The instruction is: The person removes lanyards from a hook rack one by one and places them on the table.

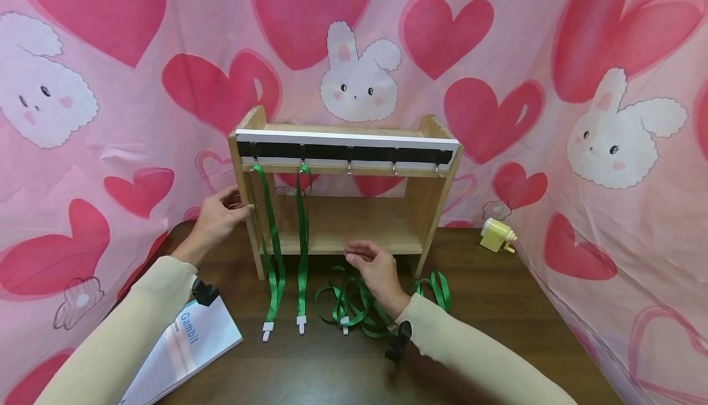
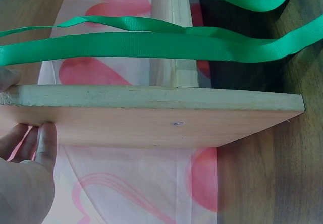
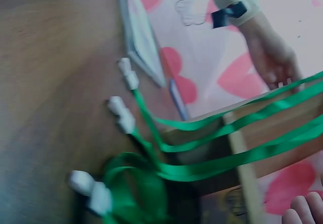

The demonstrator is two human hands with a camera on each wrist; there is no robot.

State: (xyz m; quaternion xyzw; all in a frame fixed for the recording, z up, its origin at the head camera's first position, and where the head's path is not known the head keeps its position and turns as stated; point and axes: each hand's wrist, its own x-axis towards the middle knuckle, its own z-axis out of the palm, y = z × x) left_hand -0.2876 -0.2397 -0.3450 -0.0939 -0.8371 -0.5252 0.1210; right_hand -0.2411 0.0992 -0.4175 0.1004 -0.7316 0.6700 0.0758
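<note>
A wooden rack [image 1: 343, 208] stands on the table, with a row of metal hooks [image 1: 350, 168] along its black-and-white front strip. My left hand [image 1: 218, 220] holds the rack's left side panel [image 2: 151, 98], thumb at the front edge and fingers on the outer face. Two green lanyards [image 1: 302, 239] with white clips hang from the two leftmost hooks. Loosely curled, my right hand [image 1: 378, 273] hovers before the lower shelf with nothing visible in its fingers. Below it, more green lanyards [image 1: 326, 306] lie in a loose pile, partly hidden by the hand and wrist.
On the left of the table lies a white book [image 1: 190, 343], partly under the left forearm. A small yellow hand-cranked device [image 1: 496, 235] stands at the back right. Pink heart-and-rabbit fabric [image 1: 298, 98] surrounds the back and sides.
</note>
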